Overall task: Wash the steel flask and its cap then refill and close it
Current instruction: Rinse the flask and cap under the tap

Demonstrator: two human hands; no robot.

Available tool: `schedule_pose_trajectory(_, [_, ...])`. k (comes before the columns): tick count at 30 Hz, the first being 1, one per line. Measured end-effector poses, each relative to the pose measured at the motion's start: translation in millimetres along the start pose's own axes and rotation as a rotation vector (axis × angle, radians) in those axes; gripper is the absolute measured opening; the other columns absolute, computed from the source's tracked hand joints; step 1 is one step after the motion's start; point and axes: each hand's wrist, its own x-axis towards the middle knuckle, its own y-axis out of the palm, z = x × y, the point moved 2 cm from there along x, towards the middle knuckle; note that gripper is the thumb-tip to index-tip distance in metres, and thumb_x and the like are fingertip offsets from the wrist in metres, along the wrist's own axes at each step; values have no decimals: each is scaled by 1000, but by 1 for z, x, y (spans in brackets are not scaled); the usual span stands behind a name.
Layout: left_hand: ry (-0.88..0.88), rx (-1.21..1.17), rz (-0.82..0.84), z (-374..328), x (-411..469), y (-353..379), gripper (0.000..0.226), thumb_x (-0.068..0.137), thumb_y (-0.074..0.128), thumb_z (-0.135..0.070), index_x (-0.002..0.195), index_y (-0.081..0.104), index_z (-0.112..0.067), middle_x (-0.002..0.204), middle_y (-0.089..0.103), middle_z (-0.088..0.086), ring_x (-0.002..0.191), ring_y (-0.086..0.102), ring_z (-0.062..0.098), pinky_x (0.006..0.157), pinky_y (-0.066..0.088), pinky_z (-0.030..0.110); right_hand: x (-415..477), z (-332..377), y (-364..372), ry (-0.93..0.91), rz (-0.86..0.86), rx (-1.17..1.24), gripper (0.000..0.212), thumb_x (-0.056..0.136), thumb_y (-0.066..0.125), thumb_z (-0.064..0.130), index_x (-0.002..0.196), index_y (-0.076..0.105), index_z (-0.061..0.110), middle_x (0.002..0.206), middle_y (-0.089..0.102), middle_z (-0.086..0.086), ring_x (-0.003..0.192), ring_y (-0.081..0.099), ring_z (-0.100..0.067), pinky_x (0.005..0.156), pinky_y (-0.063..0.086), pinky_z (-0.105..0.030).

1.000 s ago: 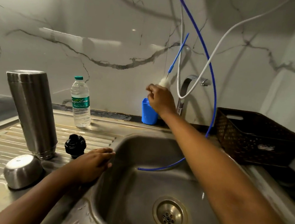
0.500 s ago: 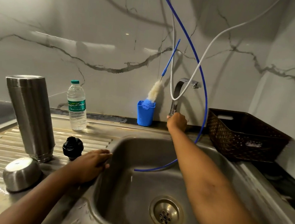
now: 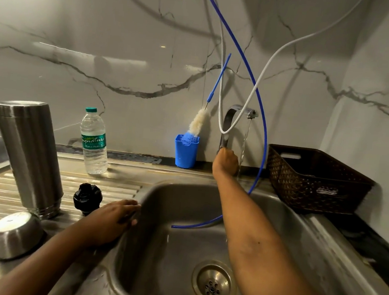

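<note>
The tall steel flask [image 3: 28, 155] stands upside down on the draining board at the left. Its steel cup cap [image 3: 15, 234] lies mouth-down in front of it, and the black stopper [image 3: 87, 197] sits to its right. My left hand [image 3: 110, 222] rests flat on the sink's left rim, fingers straight, holding nothing. My right hand [image 3: 226, 160] grips the base of the steel tap [image 3: 234, 114] at the back of the sink. A thin stream of water [image 3: 244, 146] falls from the spout.
A plastic water bottle [image 3: 94, 141] stands behind the stopper. A blue cup [image 3: 186, 150] holds a bottle brush [image 3: 198, 124]. A brown basket [image 3: 314, 180] sits right of the sink [image 3: 157, 249]. A blue hose [image 3: 258, 138] and a white hose [image 3: 254, 87] hang over the basin.
My right hand left the brush in the blue cup and moved right and down to the tap base. Water now runs from the spout. My left hand stayed on the rim.
</note>
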Motion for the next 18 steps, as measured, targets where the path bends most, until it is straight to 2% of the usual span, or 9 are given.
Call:
schedule_pose_trajectory(8, [-11,-15,2,0,-1,0,50,98,44,-38,146,31,-28,154,25,-8,138,29,10,114,25,27,1,0,0,3,3,-13,35,101,34,27,103,62,5,99,65,-11,78,57,-18,61,41,-26])
schedule_pose_trajectory(14, [-12,-17,6,-1,-1,0,50,98,45,-36,146,32,-27,154,26,-7,138,30,11,112,24,26,-4,4,-4,-11,49,-77,29,100,38,21,107,61,5,103,65,-11,92,63,-22,62,41,-27])
schedule_pose_trajectory(17, [-16,0,15,-4,-3,-3,51,98,45,-36,146,33,-25,153,28,-6,138,30,10,112,23,24,-13,4,-10,13,130,-49,25,96,51,25,110,60,6,108,63,-11,96,61,-24,65,42,-29])
schedule_pose_trajectory(18, [-17,6,15,-7,-5,-5,50,98,45,-36,146,33,-24,153,29,-6,138,30,11,111,23,24,-19,5,-12,31,155,-20,30,92,56,28,112,58,6,109,62,-11,97,61,-25,65,43,-30])
